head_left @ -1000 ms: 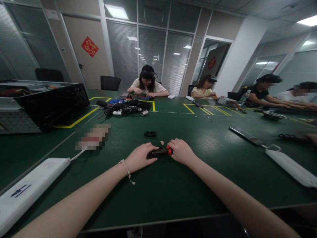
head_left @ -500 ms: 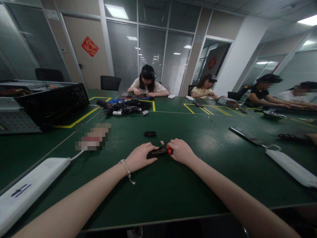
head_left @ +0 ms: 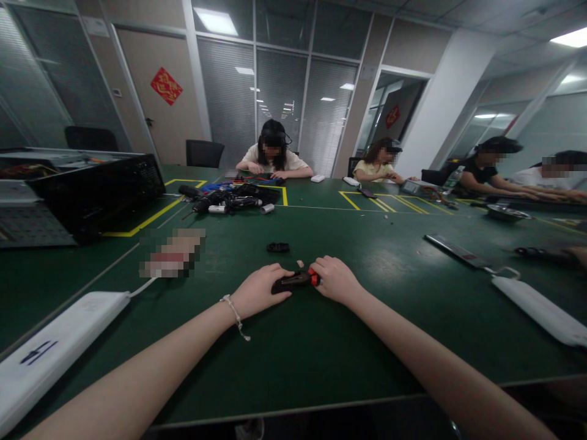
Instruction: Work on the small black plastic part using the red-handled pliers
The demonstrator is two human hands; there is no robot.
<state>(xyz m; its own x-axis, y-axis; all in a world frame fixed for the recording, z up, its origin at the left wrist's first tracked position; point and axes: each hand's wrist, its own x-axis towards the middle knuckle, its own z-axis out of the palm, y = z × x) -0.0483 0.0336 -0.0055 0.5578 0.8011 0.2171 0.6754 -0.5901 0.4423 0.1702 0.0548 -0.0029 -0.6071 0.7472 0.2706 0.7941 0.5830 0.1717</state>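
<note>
Near the middle of the green table (head_left: 348, 348), my left hand (head_left: 259, 290) is closed with thumb and fingers on a dark, flat black part (head_left: 277, 285). My right hand (head_left: 336, 279) wraps round the red handles of what look like pliers (head_left: 300, 279). Their dark tapered jaws point left and meet or overlie the black part; I cannot tell whether they grip it. Just beyond my hands lie a small pale scrap (head_left: 300, 264) and a separate black piece (head_left: 277, 247).
A white power strip (head_left: 68, 348) lies at left, a second power strip (head_left: 539, 308) and a phone (head_left: 454, 250) at right. Black tools (head_left: 233, 198) are heaped farther back, beside an open computer case (head_left: 96, 195). Several people sit across the table.
My hands and the things they hold have stayed in place. Across the table, a seated person's hands have shifted slightly.
</note>
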